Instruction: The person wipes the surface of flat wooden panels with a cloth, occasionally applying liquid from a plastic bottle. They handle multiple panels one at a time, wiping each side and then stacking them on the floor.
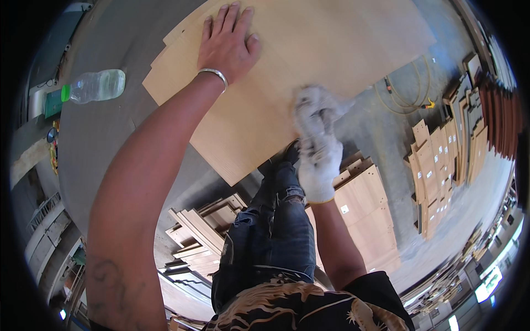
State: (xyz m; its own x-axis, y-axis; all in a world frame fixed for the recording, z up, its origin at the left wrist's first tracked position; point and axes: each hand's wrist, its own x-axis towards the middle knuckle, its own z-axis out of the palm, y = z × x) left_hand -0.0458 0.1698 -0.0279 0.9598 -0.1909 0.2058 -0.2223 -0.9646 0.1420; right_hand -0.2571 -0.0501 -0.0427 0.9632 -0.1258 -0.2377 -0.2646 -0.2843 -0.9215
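A pale wood-grain panel (pixel 265 105) lies before me, with a stack edge showing at its left side. My bare left hand (pixel 227 49) rests flat on its upper part, fingers spread, a silver bangle at the wrist. My right hand (pixel 319 163), in a white knitted glove, is at the panel's near right edge. Its fingers are closed around a bunched whitish cloth (pixel 317 105), which is blurred by motion and touches or hovers just over the panel; I cannot tell which.
A clear bottle with a green cap (pixel 98 86) lies on the dark surface at left. Stacked wooden boards (pixel 359 204) stand near my legs, with more stacks (pixel 433 165) at right. A yellow hose (pixel 408 105) coils on the grey floor.
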